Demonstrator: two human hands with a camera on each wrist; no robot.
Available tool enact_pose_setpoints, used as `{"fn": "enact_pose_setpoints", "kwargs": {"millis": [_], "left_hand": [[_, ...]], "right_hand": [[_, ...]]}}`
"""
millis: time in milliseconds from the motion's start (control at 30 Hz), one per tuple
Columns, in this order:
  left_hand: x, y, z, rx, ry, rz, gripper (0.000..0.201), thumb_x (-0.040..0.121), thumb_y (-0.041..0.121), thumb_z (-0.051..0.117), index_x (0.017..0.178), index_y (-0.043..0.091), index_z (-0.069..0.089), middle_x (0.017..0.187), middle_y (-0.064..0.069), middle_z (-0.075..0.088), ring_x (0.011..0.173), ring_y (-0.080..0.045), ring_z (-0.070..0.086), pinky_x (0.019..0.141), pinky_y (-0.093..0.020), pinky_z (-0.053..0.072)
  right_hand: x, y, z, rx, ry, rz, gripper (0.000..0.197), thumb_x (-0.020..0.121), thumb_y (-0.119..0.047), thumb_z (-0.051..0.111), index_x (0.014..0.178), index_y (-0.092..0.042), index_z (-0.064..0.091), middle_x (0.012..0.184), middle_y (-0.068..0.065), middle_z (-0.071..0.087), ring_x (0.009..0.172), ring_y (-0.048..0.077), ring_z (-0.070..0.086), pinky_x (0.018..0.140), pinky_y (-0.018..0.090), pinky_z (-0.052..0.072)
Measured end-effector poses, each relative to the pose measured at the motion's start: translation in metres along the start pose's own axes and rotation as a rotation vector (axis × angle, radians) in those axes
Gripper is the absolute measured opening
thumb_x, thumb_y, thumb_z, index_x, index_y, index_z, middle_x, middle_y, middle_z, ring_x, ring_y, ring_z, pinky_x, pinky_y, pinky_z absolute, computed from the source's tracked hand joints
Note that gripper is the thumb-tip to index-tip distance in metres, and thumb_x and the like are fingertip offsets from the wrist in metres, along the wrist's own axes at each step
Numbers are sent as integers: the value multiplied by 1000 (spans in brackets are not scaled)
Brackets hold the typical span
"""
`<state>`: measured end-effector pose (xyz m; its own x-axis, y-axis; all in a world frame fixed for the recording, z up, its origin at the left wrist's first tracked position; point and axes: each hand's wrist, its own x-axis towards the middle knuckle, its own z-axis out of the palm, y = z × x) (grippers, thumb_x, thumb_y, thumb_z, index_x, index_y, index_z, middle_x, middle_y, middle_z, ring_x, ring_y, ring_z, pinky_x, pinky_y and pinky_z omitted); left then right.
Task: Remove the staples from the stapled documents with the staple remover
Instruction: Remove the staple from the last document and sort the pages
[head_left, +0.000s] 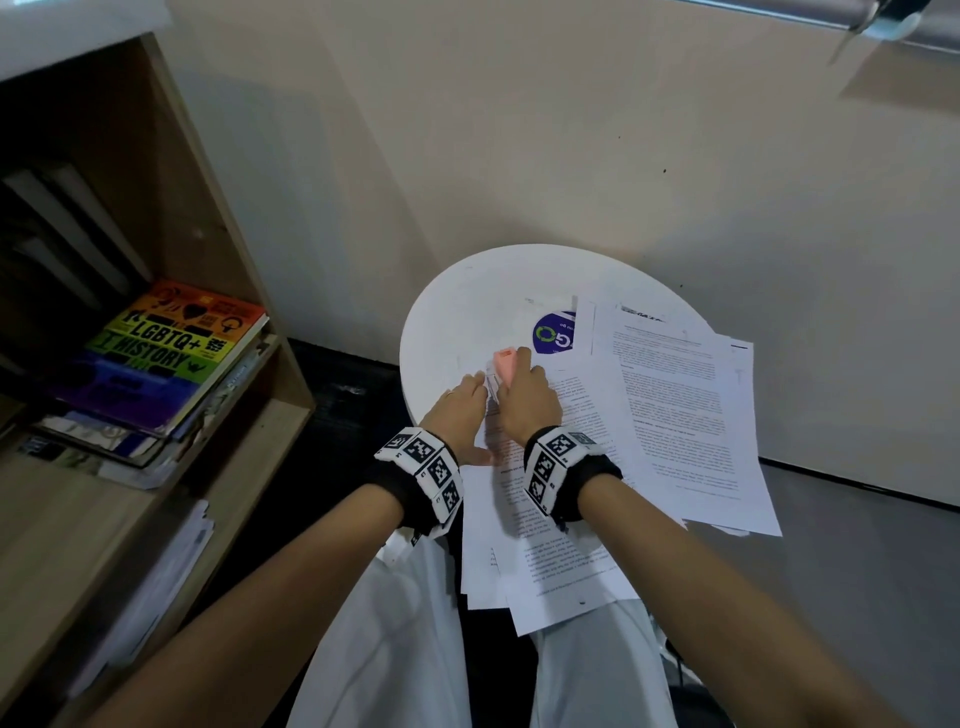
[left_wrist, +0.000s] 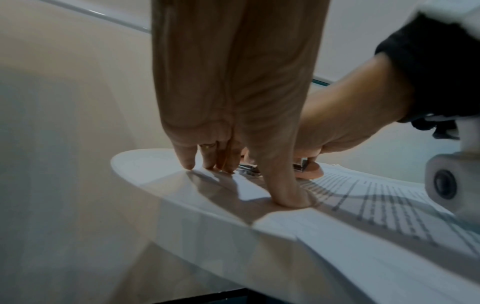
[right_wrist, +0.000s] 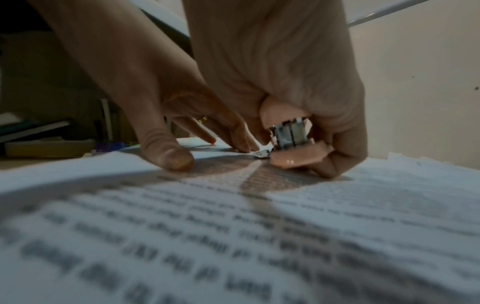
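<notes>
A printed stapled document (head_left: 540, 499) lies on the round white table (head_left: 467, 306), its near end hanging over the edge. My right hand (head_left: 524, 395) grips a pink staple remover (head_left: 505, 364) (right_wrist: 291, 142) whose metal claws (right_wrist: 262, 154) touch the document's far left corner. My left hand (head_left: 462, 410) presses that corner flat with straight fingers (left_wrist: 285, 185) (right_wrist: 166, 152) just left of the claws. The staple itself is hidden.
More loose printed sheets (head_left: 685, 405) are spread over the table's right half, covering a blue round sticker (head_left: 553, 335). A wooden bookshelf (head_left: 197, 291) with a rainbow-covered book (head_left: 171, 348) stands at the left. A beige wall (head_left: 571, 130) rises behind the table.
</notes>
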<state>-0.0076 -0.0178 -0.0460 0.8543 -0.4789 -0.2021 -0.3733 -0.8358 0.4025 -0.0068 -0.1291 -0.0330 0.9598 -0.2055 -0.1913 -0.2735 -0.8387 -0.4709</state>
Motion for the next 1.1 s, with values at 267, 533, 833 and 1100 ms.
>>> {"fn": "enact_pose_setpoints", "kwargs": {"millis": [267,533,833,1100], "left_hand": [[2,1,0,43,-10,0,96,71,37,79,143,1,27,151,-15,23,138,-28,30,115,-35,28],[3,0,0,44,19,14,84,68,42,80,132,4,41,139,-10,36,124,-25,41,105,-34,36],[3,2,-2,103,0,18,92,67,46,79,136,3,36,147,-11,30,132,-25,37,111,-36,32],[6,4,-4,222,-53,-2,98,72,51,73,142,0,26,155,-13,19,140,-25,26,115,-37,24]], "right_hand": [[8,-5,-5,23,7,74,45,100,-29,40,138,-6,30,125,20,54,113,37,54,85,41,43],[14,-7,-4,-57,35,15,46,100,-33,38,137,-6,30,121,19,58,111,37,56,84,42,43],[15,-3,-2,9,65,-23,43,99,-31,42,137,-13,30,118,15,57,106,35,57,82,44,45],[21,-2,-16,121,46,14,47,98,-24,43,139,-9,26,118,21,58,102,38,58,76,39,43]]}}
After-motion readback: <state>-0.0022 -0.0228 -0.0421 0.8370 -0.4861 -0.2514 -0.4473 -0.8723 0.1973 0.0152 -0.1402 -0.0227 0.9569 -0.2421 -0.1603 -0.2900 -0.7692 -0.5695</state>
